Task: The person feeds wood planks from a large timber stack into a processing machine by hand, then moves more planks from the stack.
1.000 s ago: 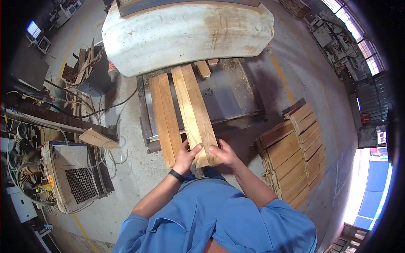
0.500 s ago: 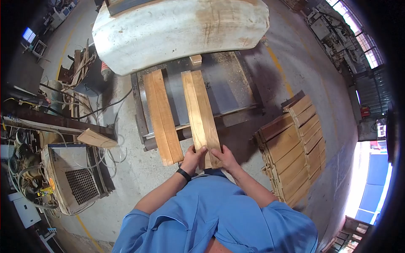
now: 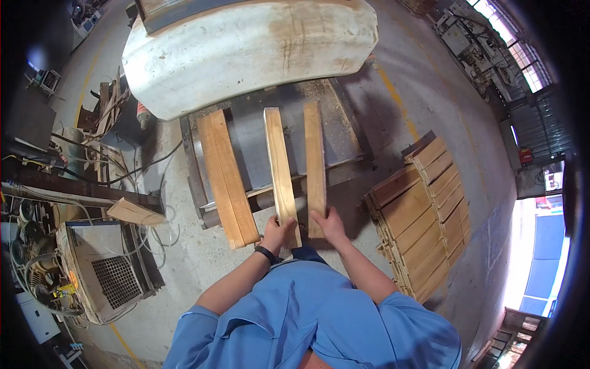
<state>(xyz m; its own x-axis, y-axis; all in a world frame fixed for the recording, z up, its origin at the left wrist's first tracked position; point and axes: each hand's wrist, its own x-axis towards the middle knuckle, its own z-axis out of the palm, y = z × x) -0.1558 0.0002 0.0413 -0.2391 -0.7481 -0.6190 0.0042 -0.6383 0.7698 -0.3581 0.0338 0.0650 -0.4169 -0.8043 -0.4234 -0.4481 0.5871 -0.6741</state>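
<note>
My left hand (image 3: pixel 278 234) is closed around the near end of a long pale wooden board (image 3: pixel 281 169), whose far end reaches over the machine's dark metal bed (image 3: pixel 249 144). A second wooden board (image 3: pixel 315 166) is gripped at its near end by my right hand (image 3: pixel 329 224), thumb on top. The two boards lie apart, with a gap between them. Left of them, a pair of darker reddish boards (image 3: pixel 227 178) rests side by side on the bed, their near ends sticking out past its edge close to my left hand.
A large white machine hood (image 3: pixel 252 52) spans the far side of the bed. On the right stands a stack of wooden boards (image 3: pixel 412 221). To the left are a compressor-like unit with a grille (image 3: pixel 114 280), loose hoses and a bin of scrap wood (image 3: pixel 126 123).
The two boards in my hands were together and are now separated. My right hand has moved its board to the right, while the left one stays nearly in place. The view has shifted slightly.
</note>
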